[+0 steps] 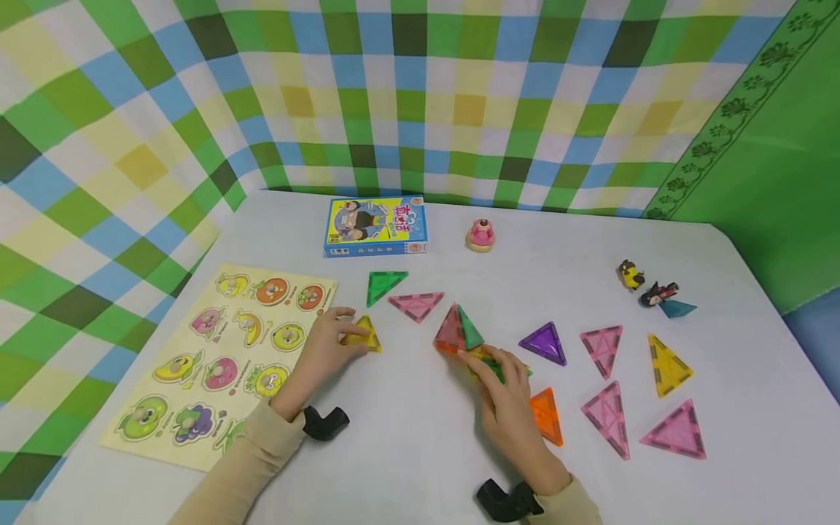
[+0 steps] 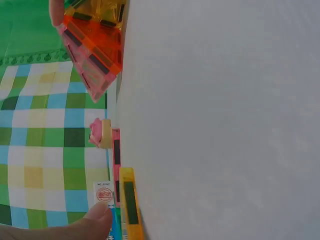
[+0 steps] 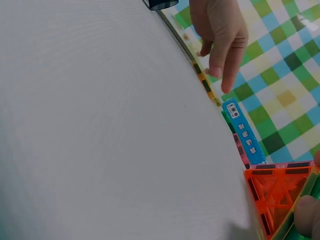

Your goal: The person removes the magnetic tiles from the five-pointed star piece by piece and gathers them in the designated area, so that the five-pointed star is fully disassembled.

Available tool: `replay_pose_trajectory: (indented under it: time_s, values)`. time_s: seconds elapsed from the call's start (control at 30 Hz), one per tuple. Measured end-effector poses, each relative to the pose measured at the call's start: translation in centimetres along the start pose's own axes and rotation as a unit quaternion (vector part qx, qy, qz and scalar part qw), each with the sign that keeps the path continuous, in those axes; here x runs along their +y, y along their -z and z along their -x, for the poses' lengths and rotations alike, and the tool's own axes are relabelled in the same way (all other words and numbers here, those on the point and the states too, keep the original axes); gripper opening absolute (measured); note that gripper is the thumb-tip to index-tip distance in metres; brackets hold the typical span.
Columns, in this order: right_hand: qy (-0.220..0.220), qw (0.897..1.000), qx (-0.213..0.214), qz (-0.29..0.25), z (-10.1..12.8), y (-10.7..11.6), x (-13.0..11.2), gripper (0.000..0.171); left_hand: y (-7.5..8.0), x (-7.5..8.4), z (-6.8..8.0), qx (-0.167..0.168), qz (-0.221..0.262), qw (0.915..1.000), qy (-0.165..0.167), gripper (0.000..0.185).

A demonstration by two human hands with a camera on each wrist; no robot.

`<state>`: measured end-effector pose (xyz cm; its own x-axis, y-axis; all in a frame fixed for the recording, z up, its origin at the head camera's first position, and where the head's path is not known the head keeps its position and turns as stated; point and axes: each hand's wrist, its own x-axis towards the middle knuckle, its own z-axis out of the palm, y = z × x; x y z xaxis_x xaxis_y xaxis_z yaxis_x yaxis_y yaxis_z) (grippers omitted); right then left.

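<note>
My left hand (image 1: 324,355) is over a yellow triangular magnetic tile (image 1: 371,337), thumb and fingers apart around it. The left wrist view shows that tile's edge (image 2: 131,202) low over the table, with the thumb beside it. My right hand (image 1: 508,405) grips a small built-up shape of joined magnetic tiles (image 1: 450,334). Pink, orange, teal, green and yellow faces show on this shape. In the right wrist view its orange tile (image 3: 280,192) stands slanted, and the right thumb (image 3: 307,217) presses a green tile. The palm side of the right hand is hidden.
Loose green (image 1: 383,284) and pink tiles (image 1: 417,305) lie beyond the hands. Purple (image 1: 546,343), orange (image 1: 548,417), yellow (image 1: 666,366) and several pink tiles lie to the right. A fruit puzzle board (image 1: 223,364), blue-yellow box (image 1: 376,226), pink figurine (image 1: 481,235) and small toys (image 1: 631,275) surround them.
</note>
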<state>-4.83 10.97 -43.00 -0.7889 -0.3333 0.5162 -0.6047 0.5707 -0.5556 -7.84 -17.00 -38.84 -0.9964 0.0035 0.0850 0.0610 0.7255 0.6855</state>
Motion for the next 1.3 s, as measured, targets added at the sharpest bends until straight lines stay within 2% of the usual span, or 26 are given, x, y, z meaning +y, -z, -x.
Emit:
replay_pose_trajectory:
  time_s: [0.13, 0.27, 0.43, 0.53, 0.73, 0.9, 1.0, 1.1, 1.17, 1.23, 1.3]
  values:
    - [0.002, 1.0, 0.005, -0.002, 0.0, 0.0, 0.0, 0.055, -0.5, 0.9, -0.6, -0.016, 0.018, 0.9993, -0.03, 0.029]
    - [0.007, 1.0, 0.011, -0.004, 0.0, 0.0, 0.1, 0.054, -2.0, 2.7, -1.5, -0.087, 0.069, 0.9912, -0.072, 0.04]
    - [0.004, 1.0, 0.006, -0.005, -0.1, 0.0, 0.1, 0.051, -4.9, 4.9, -2.6, -0.176, 0.073, 0.9757, -0.108, 0.068]
    - [0.005, 1.0, 0.003, -0.007, -0.1, -0.1, 0.0, 0.049, -6.0, 5.3, -3.1, -0.206, 0.078, 0.9673, -0.126, 0.073]
    - [0.003, 1.0, 0.014, -0.006, 0.0, -0.1, -0.1, 0.048, -7.0, 4.7, -3.8, -0.198, 0.106, 0.9631, -0.149, 0.054]
    - [0.002, 1.0, 0.021, -0.005, 0.1, -0.1, -0.3, 0.052, -7.2, 4.5, -3.9, -0.179, 0.126, 0.9638, -0.152, 0.051]
    - [-0.001, 1.0, 0.022, -0.003, 0.2, -0.1, -0.3, 0.054, -7.0, 4.6, -3.7, -0.182, 0.141, 0.9634, -0.138, 0.051]
    - [-0.004, 1.0, 0.021, 0.0, 0.2, -0.2, -0.2, 0.054, -6.7, 4.7, -3.6, -0.195, 0.198, 0.9549, -0.105, 0.047]
    - [-0.006, 1.0, 0.019, 0.002, 0.1, -0.1, -0.2, 0.053, -6.2, 4.7, -3.5, -0.192, 0.222, 0.951, -0.097, 0.046]
    - [-0.008, 1.0, 0.016, 0.001, 0.1, -0.1, -0.2, 0.052, -5.2, 5.0, -3.1, -0.183, 0.207, 0.9557, -0.1, 0.047]
    - [-0.009, 1.0, 0.013, 0.0, 0.1, 0.0, -0.1, 0.052, -3.9, 5.3, -2.4, -0.174, 0.148, 0.9668, -0.114, 0.05]
